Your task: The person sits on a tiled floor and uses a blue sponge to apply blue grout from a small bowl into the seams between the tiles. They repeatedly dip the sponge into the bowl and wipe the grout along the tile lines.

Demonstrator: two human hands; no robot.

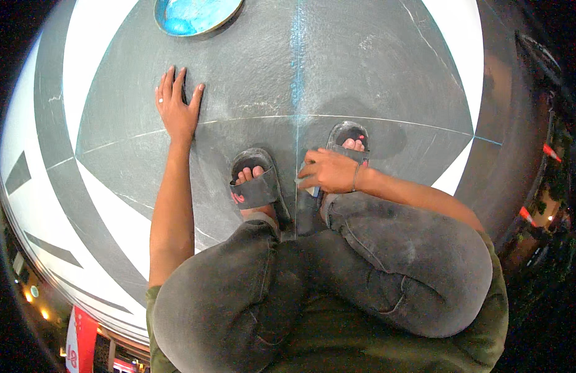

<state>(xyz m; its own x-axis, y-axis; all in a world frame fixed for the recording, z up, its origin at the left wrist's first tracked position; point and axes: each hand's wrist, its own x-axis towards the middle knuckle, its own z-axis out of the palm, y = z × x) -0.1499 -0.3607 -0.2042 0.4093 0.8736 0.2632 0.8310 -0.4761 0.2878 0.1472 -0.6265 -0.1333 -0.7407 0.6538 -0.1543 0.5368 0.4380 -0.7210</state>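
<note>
My left hand lies with fingers spread on the dark grey ground, a ring on one finger. My right hand is curled in front of my right sandal, beside the blue chalky line that runs away from me. A small pale and blue piece shows below its fingers; most of it is hidden, so its kind is unclear. Beyond my left hand sits a round shallow pan with bright blue powder or paint inside, cut off by the upper edge.
I squat with both feet on the grey painted ground; my left sandal stands left of the blue line. A thin white line crosses it. White painted areas border the grey shape. Orange cones stand at the far right, a red and white banner lower left.
</note>
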